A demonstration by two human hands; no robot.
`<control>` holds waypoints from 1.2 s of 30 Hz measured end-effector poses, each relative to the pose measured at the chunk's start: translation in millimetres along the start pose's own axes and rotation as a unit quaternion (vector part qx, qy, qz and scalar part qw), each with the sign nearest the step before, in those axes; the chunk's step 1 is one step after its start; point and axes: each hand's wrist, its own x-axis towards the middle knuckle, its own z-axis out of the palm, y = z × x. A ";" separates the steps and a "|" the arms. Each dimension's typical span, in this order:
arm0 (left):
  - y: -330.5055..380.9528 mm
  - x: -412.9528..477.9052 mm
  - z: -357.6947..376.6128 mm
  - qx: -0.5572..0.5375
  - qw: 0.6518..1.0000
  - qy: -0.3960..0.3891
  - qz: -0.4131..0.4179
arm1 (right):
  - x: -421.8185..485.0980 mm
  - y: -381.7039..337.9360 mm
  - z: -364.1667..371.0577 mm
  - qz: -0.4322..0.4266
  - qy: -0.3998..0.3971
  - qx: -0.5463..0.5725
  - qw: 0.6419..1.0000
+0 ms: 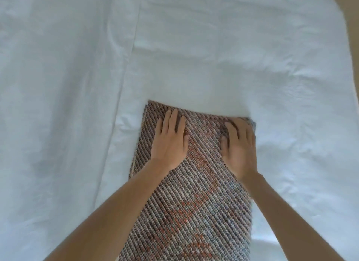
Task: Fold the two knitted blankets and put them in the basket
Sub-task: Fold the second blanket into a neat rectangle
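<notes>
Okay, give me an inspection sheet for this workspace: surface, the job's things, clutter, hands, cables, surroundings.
Surface: white sheet, wrinkled, covering everything under the work.
Job's things: one knitted blanket, folded into a long strip running off the bottom edge; second blanket and basket not seen.
Clutter: nothing seen.
Hands: left hand flat, palm down, near the blanket's far end; right hand pressing its far right corner, fingers slightly curled.
Cables: nothing seen.
Surroundings: tan strip beyond the sheet's top right edge.

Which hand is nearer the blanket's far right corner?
Right. The right hand lies flat beside that corner of the blanket; the left hand presses near the far left side.
</notes>
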 end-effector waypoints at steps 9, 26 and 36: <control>-4.5 6.9 34.2 0.069 0.997 -0.043 -0.019 | -22.1 17.8 33.4 0.103 -0.160 -0.091 0.977; -37.7 59.7 -10.1 0.115 0.991 -0.055 0.025 | 35.4 52.3 24.5 0.008 -0.205 -0.102 0.973; -32.2 62.3 -57.1 0.145 0.978 -0.136 0.058 | 61.2 32.8 -20.6 -0.002 -0.235 -0.109 0.966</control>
